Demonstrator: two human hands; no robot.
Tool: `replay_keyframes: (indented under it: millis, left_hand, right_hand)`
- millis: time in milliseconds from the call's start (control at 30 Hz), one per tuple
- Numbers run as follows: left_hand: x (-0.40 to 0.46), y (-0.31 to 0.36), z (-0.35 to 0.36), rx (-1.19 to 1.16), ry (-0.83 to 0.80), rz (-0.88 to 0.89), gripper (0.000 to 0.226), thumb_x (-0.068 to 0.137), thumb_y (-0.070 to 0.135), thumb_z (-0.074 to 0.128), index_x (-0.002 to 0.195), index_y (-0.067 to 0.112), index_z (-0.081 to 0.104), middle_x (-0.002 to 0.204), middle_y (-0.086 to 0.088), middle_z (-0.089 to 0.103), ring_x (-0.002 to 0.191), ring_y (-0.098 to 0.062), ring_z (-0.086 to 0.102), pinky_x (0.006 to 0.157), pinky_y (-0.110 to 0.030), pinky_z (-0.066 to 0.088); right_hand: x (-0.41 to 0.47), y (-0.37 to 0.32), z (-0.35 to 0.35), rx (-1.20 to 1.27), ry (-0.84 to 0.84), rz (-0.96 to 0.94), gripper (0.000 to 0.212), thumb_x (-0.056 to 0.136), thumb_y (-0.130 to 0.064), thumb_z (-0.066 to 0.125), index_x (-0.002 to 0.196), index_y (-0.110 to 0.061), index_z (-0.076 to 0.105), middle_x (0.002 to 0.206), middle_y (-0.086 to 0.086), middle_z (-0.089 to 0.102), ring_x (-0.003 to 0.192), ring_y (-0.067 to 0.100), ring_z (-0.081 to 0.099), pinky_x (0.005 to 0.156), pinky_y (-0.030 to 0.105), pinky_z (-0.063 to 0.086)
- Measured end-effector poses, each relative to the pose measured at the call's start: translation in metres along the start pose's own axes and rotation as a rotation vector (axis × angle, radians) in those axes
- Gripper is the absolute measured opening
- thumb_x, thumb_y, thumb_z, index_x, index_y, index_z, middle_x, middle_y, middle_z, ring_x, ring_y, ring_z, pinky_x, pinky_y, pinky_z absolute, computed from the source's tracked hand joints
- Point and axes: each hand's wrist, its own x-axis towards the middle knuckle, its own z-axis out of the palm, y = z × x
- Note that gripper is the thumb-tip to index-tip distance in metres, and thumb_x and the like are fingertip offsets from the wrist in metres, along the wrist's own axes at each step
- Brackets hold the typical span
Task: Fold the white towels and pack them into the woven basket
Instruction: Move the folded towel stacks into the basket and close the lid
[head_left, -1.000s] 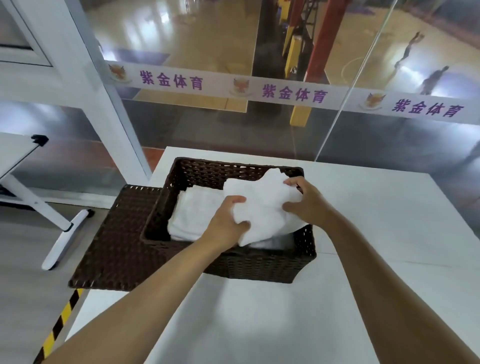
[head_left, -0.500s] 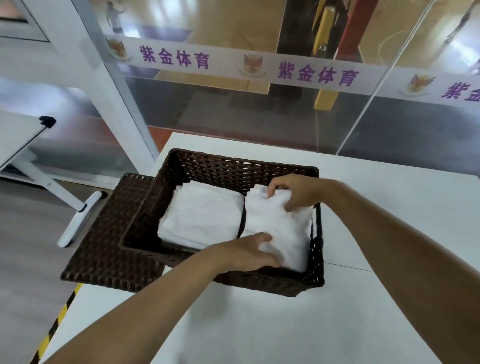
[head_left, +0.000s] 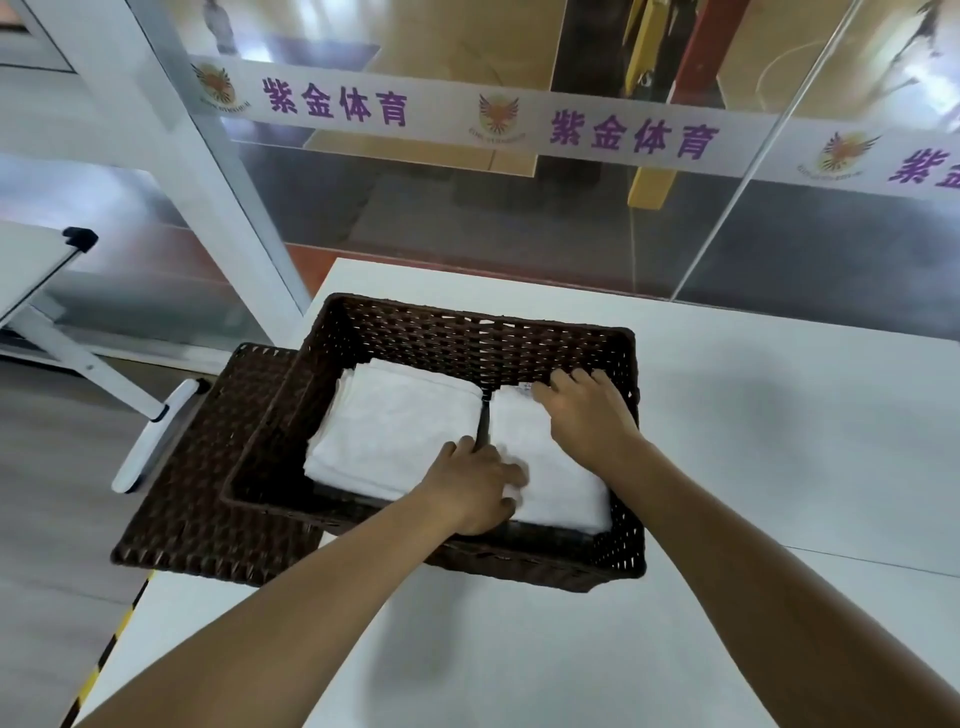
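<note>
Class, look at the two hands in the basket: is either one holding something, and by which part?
Both are on the right-hand folded towel: left hand at its near left edge, right hand on its far end. A true grip cannot be told.

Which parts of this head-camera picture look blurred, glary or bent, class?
Head view: left hand smeared by motion on the right towel; glass wall washed with pale reflections; wide lens bows the white table edges; the basket weave stays fairly sharp.
</note>
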Motion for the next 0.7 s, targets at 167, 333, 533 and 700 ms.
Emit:
replay_keyframes:
  millis: [167,333,533,700]
  left_hand:
    - [-0.012,-0.023,-0.001,-0.015,0.133,-0.125,0.057,0.099,0.042,0.047,0.154,0.04,0.029,0.166,-0.003,0.015,0.151,-0.034,0.01,0.12,-0.051,0.013]
    - [-0.026,-0.056,-0.008,0.002,0.187,-0.242,0.062,0.098,0.042,0.047,0.155,0.035,0.025,0.166,-0.006,0.014,0.151,-0.037,0.012,0.119,-0.054,0.018]
    - [-0.047,-0.068,-0.009,0.011,0.357,-0.149,0.054,0.098,0.041,0.049,0.149,0.031,0.037,0.16,-0.005,0.029,0.144,-0.033,0.028,0.114,-0.047,0.026]
    - [-0.082,-0.084,-0.012,0.003,0.51,-0.077,0.047,0.095,0.037,0.053,0.141,0.029,0.049,0.149,-0.003,0.043,0.133,-0.03,0.042,0.107,-0.044,0.032]
  right_hand:
    - [-0.016,-0.009,0.002,0.109,-0.407,0.077,0.068,0.099,-0.063,0.038,0.158,-0.03,0.027,0.157,0.008,0.036,0.141,0.032,0.039,0.115,0.05,0.031]
    - [-0.019,-0.027,-0.005,0.119,-0.379,0.127,0.071,0.101,-0.051,0.045,0.161,-0.031,0.013,0.158,0.013,0.034,0.137,0.036,0.043,0.113,0.051,0.033]
    - [-0.028,-0.048,-0.03,0.175,-0.244,0.184,0.065,0.101,-0.043,0.047,0.159,-0.029,0.022,0.154,0.01,0.042,0.134,0.033,0.047,0.11,0.049,0.036]
    - [-0.04,-0.084,-0.062,0.326,-0.054,0.261,0.06,0.101,-0.04,0.049,0.157,-0.03,0.029,0.152,0.006,0.045,0.132,0.028,0.051,0.108,0.046,0.038]
